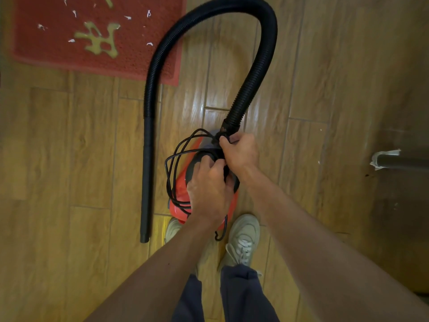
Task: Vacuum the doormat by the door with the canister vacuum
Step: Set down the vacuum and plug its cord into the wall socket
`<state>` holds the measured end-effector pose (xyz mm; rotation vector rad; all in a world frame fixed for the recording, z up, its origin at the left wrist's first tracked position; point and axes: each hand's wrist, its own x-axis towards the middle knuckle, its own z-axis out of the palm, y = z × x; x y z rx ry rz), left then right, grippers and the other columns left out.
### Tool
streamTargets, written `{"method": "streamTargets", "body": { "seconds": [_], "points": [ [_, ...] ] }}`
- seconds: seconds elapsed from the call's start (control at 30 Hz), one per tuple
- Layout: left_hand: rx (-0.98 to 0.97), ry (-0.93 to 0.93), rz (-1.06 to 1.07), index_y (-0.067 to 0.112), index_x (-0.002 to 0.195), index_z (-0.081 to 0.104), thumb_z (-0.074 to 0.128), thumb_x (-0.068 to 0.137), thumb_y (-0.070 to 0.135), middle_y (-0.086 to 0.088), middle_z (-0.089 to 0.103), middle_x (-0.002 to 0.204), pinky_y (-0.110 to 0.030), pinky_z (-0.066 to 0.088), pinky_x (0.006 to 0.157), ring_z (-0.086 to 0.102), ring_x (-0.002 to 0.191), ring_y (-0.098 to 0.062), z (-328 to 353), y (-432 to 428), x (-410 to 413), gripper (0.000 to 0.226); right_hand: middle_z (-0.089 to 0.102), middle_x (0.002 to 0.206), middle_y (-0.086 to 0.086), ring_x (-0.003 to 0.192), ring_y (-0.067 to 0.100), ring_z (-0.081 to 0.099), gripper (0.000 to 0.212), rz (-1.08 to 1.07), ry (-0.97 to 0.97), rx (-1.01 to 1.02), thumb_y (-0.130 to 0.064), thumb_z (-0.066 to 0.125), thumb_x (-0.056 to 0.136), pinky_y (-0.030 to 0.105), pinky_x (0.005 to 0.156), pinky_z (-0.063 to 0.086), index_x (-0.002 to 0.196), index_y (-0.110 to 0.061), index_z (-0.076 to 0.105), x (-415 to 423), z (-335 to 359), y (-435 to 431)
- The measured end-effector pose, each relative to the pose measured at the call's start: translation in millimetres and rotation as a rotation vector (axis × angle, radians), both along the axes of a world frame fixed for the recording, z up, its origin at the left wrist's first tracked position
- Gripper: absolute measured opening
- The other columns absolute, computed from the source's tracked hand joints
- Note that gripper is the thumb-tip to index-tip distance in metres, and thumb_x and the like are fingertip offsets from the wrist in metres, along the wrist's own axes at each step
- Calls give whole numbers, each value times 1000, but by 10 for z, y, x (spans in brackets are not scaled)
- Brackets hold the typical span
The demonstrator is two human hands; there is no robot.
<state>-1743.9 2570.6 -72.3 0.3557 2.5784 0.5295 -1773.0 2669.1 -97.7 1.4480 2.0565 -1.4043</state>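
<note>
The wooden floor (pixel 69 159) carries a red doormat (pixel 69 54) at upper left, littered with white scraps (pixel 148 13). A black hose (pixel 267 54) arcs over its corner to the red canister vacuum (pixel 183 194) near the feet — both hands, left (pixel 209 189) and right (pixel 241 152), closed around its black cord (pixel 171 163).

left hand (pixel 209 187): fingers curled, palm down | right hand (pixel 240 151): fingers pinched

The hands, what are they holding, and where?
Both hold the black power cord looped over the red vacuum: right hand pinches it beside the hose joint, left hand grips the coils on top.
</note>
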Motion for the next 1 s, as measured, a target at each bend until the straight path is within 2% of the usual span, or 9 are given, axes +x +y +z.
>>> {"method": "streamTargets", "body": {
  "seconds": [0.1, 0.17, 0.27, 0.4, 0.53, 0.7, 0.8, 0.87, 1.0],
  "points": [
    [36, -21, 64, 12, 98, 68, 68, 87, 27, -4, 58, 95, -47, 54, 67, 57, 90, -25, -2, -1, 6, 18, 71, 82, 10, 75, 23, 68, 20, -53, 47, 23, -24, 66, 90, 37, 68, 56, 84, -5, 68, 8, 76, -12],
    [56, -41, 113, 15, 101, 70, 67, 87, 29, -3, 59, 97, -47, 54, 70, 58, 91, -24, 4, 1, 9, 20, 69, 75, 3, 72, 19, 67, 17, -68, 79, 34, -24, 67, 89, 35, 67, 57, 76, -13, 64, 10, 141, -4],
    [74, -67, 172, 17, 99, 72, 68, 88, 31, -1, 59, 97, -45, 54, 73, 60, 92, -22, 49, 8, 8, 19, 64, 67, -7, 65, 9, 64, 24, -87, 120, 32, -22, 69, 88, 29, 66, 56, 67, -24, 57, 18, 256, 24],
    [94, -94, 189, 16, 100, 71, 68, 88, 29, 0, 57, 102, -41, 53, 75, 59, 95, -20, 163, -16, -2, 18, 61, 60, -10, 59, 6, 60, 28, -115, 182, 45, -20, 71, 87, 28, 66, 55, 63, -24, 56, 19, 410, 47],
    [112, -35, 152, 14, 98, 72, 70, 87, 26, 2, 53, 97, -37, 51, 74, 54, 97, -18, 317, -113, -29, 16, 60, 62, -12, 60, 2, 59, 24, -116, 220, 69, -23, 72, 87, 22, 64, 53, 67, -24, 58, 41, 599, 20],
    [178, -21, 94, 15, 97, 68, 67, 88, 18, 2, 65, 87, -39, 49, 76, 55, 91, -20, 540, -282, -61, 10, 63, 70, -6, 65, 5, 60, 17, -141, 289, 96, -27, 72, 88, 14, 61, 50, 78, -15, 65, 66, 894, -65],
    [202, 39, 62, 16, 98, 68, 68, 87, 15, 4, 66, 81, -35, 47, 75, 54, 90, -19, 692, -396, -82, 11, 62, 67, -6, 62, 2, 57, 18, -166, 341, 101, -24, 72, 88, 8, 57, 46, 75, -14, 64, 50, 1108, -150],
    [229, 76, 42, 16, 98, 69, 69, 86, 13, 4, 66, 80, -41, 49, 76, 56, 87, -19, 809, -454, -117, 12, 61, 64, -6, 56, -1, 55, 20, -206, 375, 97, -22, 72, 88, 8, 55, 44, 73, -11, 65, 32, 1271, -204],
    [364, 43, 50, 13, 97, 68, 67, 87, 7, 2, 66, 83, -40, 55, 67, 62, 75, -15, 1135, -536, -223, 11, 59, 64, -3, 55, -2, 52, 21, -281, 442, 98, -19, 71, 88, 9, 55, 42, 77, -2, 67, -37, 1643, -311]
  ]
}}
